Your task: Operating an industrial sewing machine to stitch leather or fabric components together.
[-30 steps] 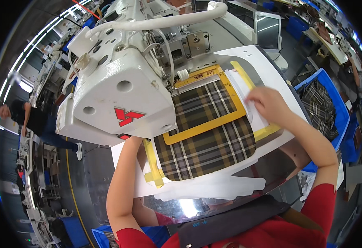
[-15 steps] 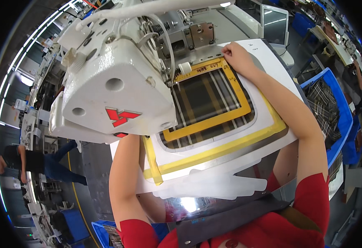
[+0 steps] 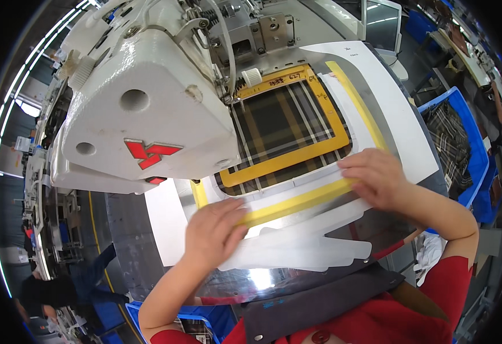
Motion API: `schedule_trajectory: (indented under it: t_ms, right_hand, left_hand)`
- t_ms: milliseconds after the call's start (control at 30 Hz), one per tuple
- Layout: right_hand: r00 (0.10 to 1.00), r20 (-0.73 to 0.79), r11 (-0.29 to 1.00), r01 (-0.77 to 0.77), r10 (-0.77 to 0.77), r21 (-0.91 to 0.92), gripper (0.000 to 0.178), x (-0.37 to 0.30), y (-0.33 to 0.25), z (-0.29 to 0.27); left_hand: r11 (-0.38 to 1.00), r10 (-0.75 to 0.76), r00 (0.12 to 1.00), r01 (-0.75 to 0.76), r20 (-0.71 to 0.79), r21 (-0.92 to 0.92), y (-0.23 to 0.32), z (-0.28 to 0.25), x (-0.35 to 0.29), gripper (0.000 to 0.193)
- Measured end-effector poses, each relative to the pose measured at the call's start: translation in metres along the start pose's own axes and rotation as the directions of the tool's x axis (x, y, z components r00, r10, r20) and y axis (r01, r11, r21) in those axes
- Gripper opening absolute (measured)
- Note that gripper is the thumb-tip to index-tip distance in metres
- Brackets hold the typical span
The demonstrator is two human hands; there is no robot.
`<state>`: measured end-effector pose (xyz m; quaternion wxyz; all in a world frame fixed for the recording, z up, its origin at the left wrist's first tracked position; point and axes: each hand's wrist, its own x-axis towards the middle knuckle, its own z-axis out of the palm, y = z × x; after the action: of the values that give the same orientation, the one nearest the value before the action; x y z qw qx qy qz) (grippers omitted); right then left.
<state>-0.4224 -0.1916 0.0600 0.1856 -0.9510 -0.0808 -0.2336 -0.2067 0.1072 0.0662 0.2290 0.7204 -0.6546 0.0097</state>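
Observation:
Brown, black and white plaid fabric [image 3: 282,123] lies under a yellow frame [image 3: 285,171] beside the white sewing machine head [image 3: 148,109]. Around it is a white template with yellow tape [image 3: 300,205] along its edges. At the template's near left corner, my left hand [image 3: 213,232] has its fingers bent over the taped edge, the thumb on the near side. My right hand [image 3: 377,178] curls over the near right part of the same edge. The undersides of both grips are hidden. Translucent white strips [image 3: 297,250] lie just nearer to me.
A white sheet [image 3: 414,155] extends under the template to the right. Blue bins with plaid fabric [image 3: 449,137] stand at the right, and another blue bin [image 3: 219,321] is at the lower left. A monitor [image 3: 382,28] stands at the back right. A person [image 3: 50,295] is at the far left.
My right hand has come from the frame's far right corner to the template's near edge. My left hand, earlier hidden behind the machine head, now shows at the near left corner.

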Motion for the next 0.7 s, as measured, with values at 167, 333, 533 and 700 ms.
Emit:
schedule_trajectory:
  t_ms: [167,333,533,700]
  right_hand:
    - [0.999,0.038,0.979,-0.001,0.009,-0.203,0.029,0.005,-0.011,0.007]
    - [0.998,0.055,0.972,0.028,-0.016,-0.232,0.033,0.003,-0.012,0.011]
    - [0.997,0.064,0.968,0.049,-0.034,-0.246,0.037,0.005,-0.014,0.007]
    - [0.999,0.047,0.971,0.023,-0.013,-0.238,0.037,0.005,-0.015,0.006]
  left_hand:
    - [0.995,-0.081,0.995,0.078,0.053,0.056,0.019,0.007,0.01,0.05]
    - [0.997,-0.07,0.996,0.068,0.059,0.032,0.014,0.006,0.008,0.051]
    - [0.998,-0.052,0.999,0.053,-0.007,0.017,0.012,0.009,0.01,0.044]
    - [0.999,-0.034,0.999,0.035,-0.042,0.026,0.014,0.009,0.01,0.041]
